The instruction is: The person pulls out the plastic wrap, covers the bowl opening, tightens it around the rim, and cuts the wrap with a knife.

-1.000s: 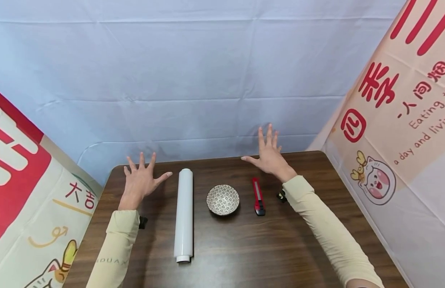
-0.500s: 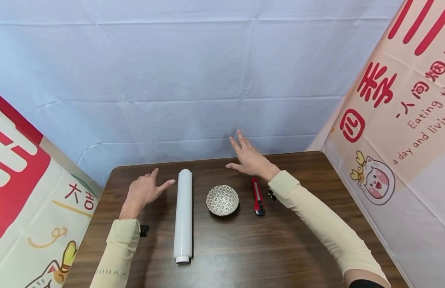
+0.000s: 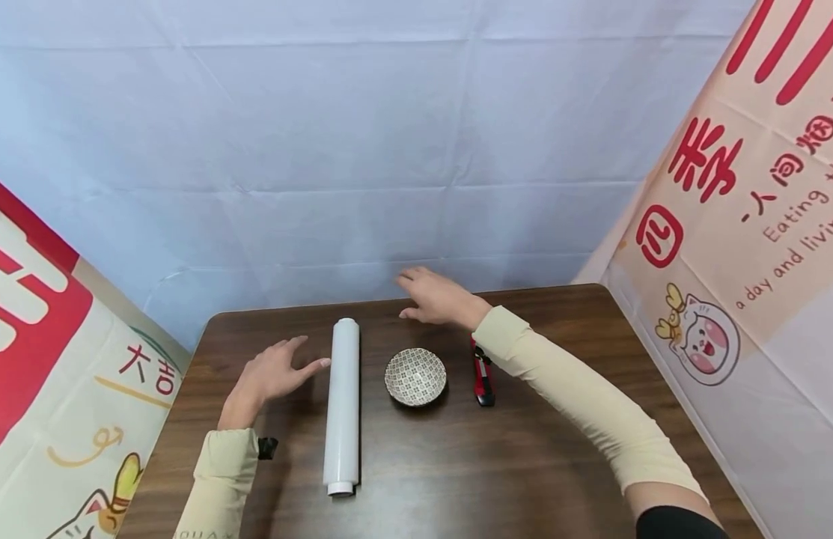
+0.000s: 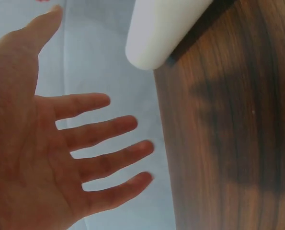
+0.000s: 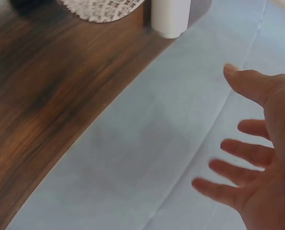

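Observation:
A roll of plastic wrap (image 3: 343,408) lies lengthwise on the table, left of centre. Just left of its far half is my left hand (image 3: 271,376), fingers spread and holding nothing; in the left wrist view the palm (image 4: 32,153) faces the camera, apart from the roll (image 4: 161,28). My right hand (image 3: 439,296) hovers near the far table edge, behind a small patterned bowl (image 3: 416,376), with its fingers loosely extended and nothing in them. Below the right wrist lies a red utility knife (image 3: 484,385), its far part hidden by the sleeve and wrist camera.
The brown wooden table (image 3: 524,464) ends at a pale cloth backdrop (image 3: 322,150). Printed cloths hang on both sides, one at the left (image 3: 59,389) and another at the right (image 3: 780,262).
My right hand has moved left from behind the knife to behind the bowl. My left hand has turned, lowered and come closer to the roll. Roll, bowl and knife stay in place.

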